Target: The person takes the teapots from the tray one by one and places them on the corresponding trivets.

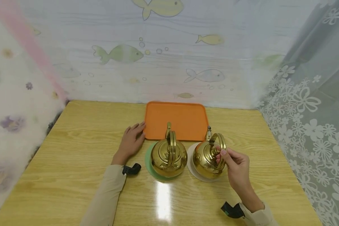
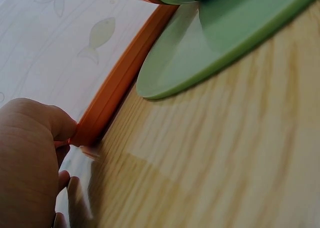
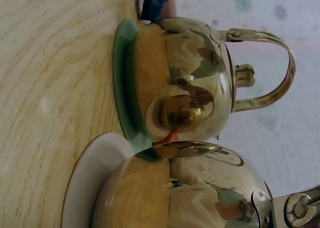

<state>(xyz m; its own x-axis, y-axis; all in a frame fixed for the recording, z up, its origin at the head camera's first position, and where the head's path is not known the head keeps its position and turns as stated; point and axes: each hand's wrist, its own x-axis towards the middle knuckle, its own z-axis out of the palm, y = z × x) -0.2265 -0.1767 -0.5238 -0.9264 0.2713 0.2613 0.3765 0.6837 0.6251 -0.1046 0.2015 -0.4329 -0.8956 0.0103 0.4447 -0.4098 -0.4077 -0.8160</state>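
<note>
Two brass kettles stand side by side in the head view. My right hand (image 1: 238,169) grips the raised handle of the right kettle (image 1: 204,161), which is over a white round mat (image 1: 192,166); whether its base touches the mat is hidden. Next to it, the left kettle (image 1: 164,164) rests on a green round mat (image 1: 148,160), its handle upright. My left hand (image 1: 131,141) lies on the table with fingers extended, touching the left edge of an orange tray (image 1: 175,122). In the left wrist view, the thumb (image 2: 62,123) meets the tray's corner (image 2: 90,128).
Both kettle spouts point toward the tray, near its front edge. Under everything is a wooden table (image 1: 82,150). A fish-patterned curtain (image 1: 164,78) hangs behind it, and a lace curtain (image 1: 310,135) with white flowers borders the right side.
</note>
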